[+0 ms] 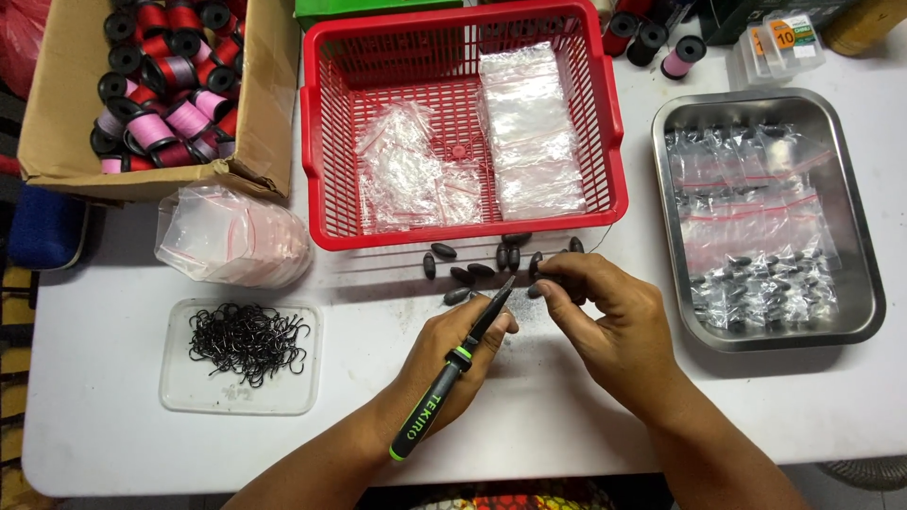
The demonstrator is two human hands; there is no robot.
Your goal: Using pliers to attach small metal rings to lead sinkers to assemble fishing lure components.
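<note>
Head view, looking straight down at a white worktop (567,416). The left hand (453,354) is closed around a pair of black pliers with green trim (453,368), tips aimed up and right, ready to meet whatever the other hand offers. The right hand (605,316) has its fingertips pinched together on something small at the edge of a scatter of dark oval sinkers (472,274); exactly what it pinches is hidden by the fingers. The two hands sit close, the plier tips just beside the right fingertips, and the sinkers lie just beyond both, near the front wall of the red basket (321,142).

That basket holds clear little bags, within easy reach. To the right, a steel tray (860,312) collects bags already filled with dark pieces. At left, a clear lid holds black hooks (248,342), with a bundle of bags (231,236) above it and a cardboard box of thread spools (57,123) beyond.
</note>
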